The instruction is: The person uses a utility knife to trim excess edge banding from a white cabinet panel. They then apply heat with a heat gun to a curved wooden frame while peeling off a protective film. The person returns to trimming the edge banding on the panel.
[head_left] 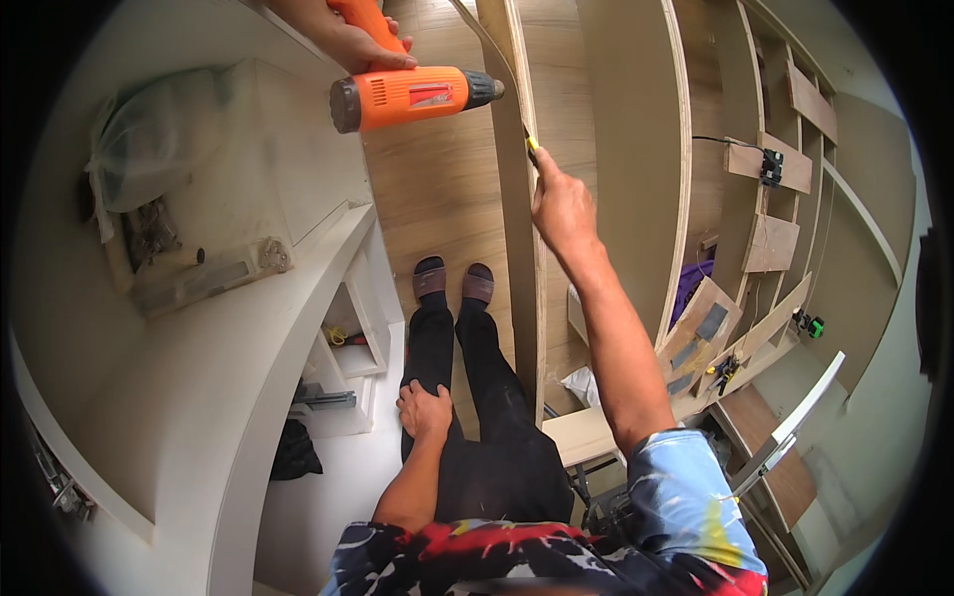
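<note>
Orange plastic forms the body of a pistol-shaped heat gun (412,96) with a dark nozzle and end cap, seen in the head view between eleven and twelve o'clock. It is held by another person's hand (350,42), wrapped around its handle from the upper edge. The nozzle is pointed toward three o'clock, just beside a long brown-faced panel with a pale plywood edge (510,214). Along that edge, at twelve o'clock, a thin, pale, flexible strip (490,44) is bent in a curve away from the panel.

A slim yellow-and-black hand tool (533,148) is pinched in the grip of the right hand (564,207), toward one o'clock; its yellow end is held at the panel edge, though whether contact is made cannot be told. The grip of the left hand (425,409), near seven o'clock, is loosely spread over a knee in black trousers (497,437), with nothing held.

Near the centre, dark slippers (478,285) are set on a wood-grain floor (417,179). A white curved-edged cabinet (234,397) is seen toward eight o'clock, and translucent plastic sheeting (164,139) is bunched at ten. At three o'clock, a small black-and-green device (810,325) is placed beside wooden framing (760,338).
</note>
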### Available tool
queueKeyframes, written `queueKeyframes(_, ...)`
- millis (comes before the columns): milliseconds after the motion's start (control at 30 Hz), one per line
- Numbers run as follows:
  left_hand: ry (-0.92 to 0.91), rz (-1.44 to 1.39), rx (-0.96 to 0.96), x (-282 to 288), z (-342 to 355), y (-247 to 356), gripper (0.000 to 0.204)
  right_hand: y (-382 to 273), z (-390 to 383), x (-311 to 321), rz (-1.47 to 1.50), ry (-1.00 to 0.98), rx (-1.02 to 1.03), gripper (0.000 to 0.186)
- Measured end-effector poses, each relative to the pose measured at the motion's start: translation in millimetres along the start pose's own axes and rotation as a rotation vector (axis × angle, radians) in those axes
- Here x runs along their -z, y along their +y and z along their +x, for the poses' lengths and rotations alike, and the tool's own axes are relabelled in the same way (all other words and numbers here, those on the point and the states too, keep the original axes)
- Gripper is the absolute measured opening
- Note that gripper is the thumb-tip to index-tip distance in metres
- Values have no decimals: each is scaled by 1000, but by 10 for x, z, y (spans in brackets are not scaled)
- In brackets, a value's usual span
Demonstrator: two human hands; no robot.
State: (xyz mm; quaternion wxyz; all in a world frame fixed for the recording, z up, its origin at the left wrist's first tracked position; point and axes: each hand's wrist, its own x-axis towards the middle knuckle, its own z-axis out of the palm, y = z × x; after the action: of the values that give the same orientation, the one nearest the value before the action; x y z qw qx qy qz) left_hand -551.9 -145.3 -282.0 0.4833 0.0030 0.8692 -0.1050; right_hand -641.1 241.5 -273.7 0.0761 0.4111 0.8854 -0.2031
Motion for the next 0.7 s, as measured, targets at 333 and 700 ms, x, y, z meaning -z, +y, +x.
queueKeyframes(333, -41, -3, 3, 11, -26, -26, 63, 14, -240, -52, 21, -19, -47, 49)
queueKeyframes(700, -14, 2, -4, 15, -2, 19, 62, 114, -399, -83, 64, 3, -62, 51)
